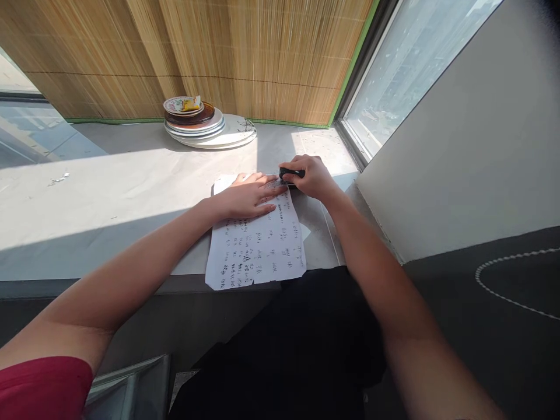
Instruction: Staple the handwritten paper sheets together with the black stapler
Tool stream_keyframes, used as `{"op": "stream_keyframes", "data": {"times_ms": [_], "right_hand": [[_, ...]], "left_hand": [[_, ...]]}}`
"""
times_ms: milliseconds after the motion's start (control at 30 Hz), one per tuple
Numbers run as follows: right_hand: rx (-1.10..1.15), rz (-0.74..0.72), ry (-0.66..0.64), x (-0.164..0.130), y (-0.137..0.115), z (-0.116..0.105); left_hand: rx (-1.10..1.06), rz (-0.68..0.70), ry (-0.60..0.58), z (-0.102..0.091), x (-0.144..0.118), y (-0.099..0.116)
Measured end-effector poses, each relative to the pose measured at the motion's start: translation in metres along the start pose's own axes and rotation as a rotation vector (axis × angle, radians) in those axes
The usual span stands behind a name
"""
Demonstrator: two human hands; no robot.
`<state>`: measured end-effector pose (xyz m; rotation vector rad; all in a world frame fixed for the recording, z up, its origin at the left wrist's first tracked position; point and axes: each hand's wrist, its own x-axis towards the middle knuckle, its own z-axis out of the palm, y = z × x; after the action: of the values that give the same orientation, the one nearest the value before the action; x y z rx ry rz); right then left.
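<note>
A sheet of white paper [273,262] covered in rows of handwriting lies on the ledge, its near edge reaching past the ledge's front. My left hand [249,197] rests flat on the upper part of the sheet, fingers spread and pointing right. At the sheet's upper right corner, my right hand [312,177] is closed around a small black stapler [291,172]. The stapler's front end is at the paper's edge, close to my left fingertips; my fingers cover part of its body. Whether its jaws are pressed together I cannot tell.
A stack of plates [196,125] stands at the back of the pale ledge [109,192], before a bamboo blind [245,58]. Small white scraps [59,179] lie at the left. A window [389,76] and white wall [476,146] bound the right side. A twisted cord [479,274] hangs there.
</note>
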<state>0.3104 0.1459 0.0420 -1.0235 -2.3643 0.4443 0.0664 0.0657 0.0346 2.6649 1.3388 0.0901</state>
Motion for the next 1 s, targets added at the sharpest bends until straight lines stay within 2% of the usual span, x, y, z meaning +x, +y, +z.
{"op": "stream_keyframes", "data": {"times_ms": [233,433,500,633,767,867,933,1000], "right_hand": [[-0.067,-0.008,-0.018,0.001,0.0,0.003],[-0.215,-0.036,-0.127,0.001,-0.01,0.011],[-0.235,-0.035,-0.119,-0.005,-0.013,0.009],[-0.21,0.011,-0.004,-0.021,-0.006,-0.002],[-0.181,0.123,0.099,-0.026,0.011,-0.008],[-0.182,0.251,0.259,-0.023,0.008,-0.01],[-0.199,0.33,0.386,-0.021,-0.007,-0.009],[-0.195,0.354,0.445,-0.021,-0.033,-0.005]], "left_hand": [[-0.013,0.001,0.01,0.001,0.0,-0.002],[-0.015,0.001,0.012,-0.002,-0.002,0.002],[-0.005,0.0,0.007,-0.003,-0.002,0.003],[0.032,0.003,-0.004,-0.005,-0.001,0.003],[0.046,-0.004,-0.02,-0.005,-0.001,0.002],[0.025,-0.013,-0.013,-0.003,-0.001,0.0],[-0.021,-0.034,0.056,-0.003,-0.001,-0.004],[-0.072,-0.116,0.235,-0.005,-0.002,-0.012]]}}
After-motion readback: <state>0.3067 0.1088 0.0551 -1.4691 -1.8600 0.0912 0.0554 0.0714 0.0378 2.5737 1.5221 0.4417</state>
